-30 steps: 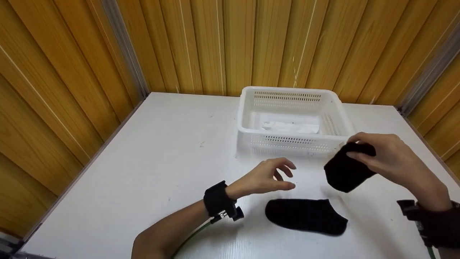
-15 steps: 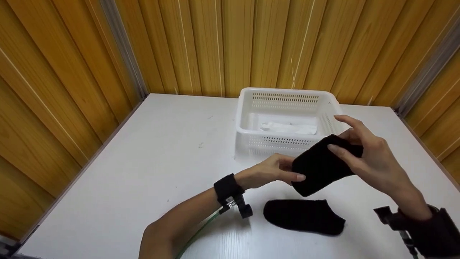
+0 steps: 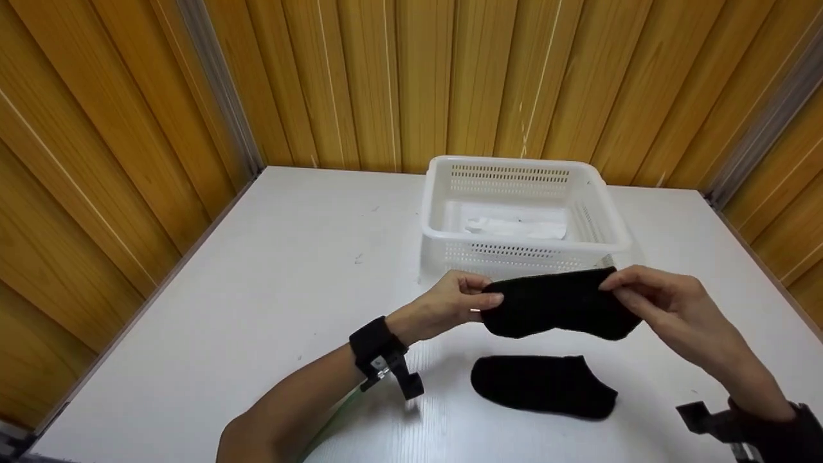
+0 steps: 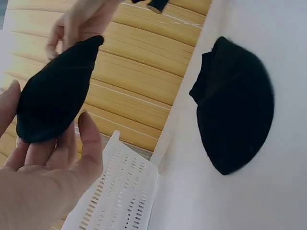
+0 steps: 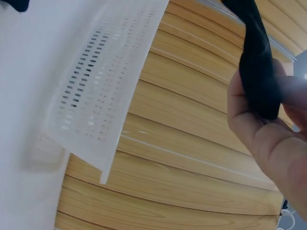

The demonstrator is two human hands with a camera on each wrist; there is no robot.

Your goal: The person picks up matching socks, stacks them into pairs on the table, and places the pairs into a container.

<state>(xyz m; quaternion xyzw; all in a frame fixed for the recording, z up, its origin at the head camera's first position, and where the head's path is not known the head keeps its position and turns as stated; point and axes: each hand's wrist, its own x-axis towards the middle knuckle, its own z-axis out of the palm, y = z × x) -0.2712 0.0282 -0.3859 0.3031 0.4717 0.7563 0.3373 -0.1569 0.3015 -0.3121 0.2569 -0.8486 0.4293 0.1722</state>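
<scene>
Stretched between both hands, above the table and in front of the basket, is a black ankle sock (image 3: 553, 302). My left hand (image 3: 450, 305) pinches one end, thumb on the near face; the left wrist view shows the fingers under the sock (image 4: 57, 96). At the opposite upper corner my right hand (image 3: 681, 315) pinches the fabric between thumb and forefinger, and the sock (image 5: 259, 67) appears narrow in the right wrist view. A second black ankle sock (image 3: 543, 387) lies flat on the table just below, its opening toward the right.
A white perforated plastic basket (image 3: 527, 245) stands at the back right of the white table (image 3: 308, 257). Inside it lies a flat white item (image 3: 517, 228). Wood-patterned panels (image 3: 360, 77) wall the table at the back and sides.
The right hand has brought its sock leftward from the basket's right front corner. The left hand has taken hold of the other end, and the sock is now pulled out level.
</scene>
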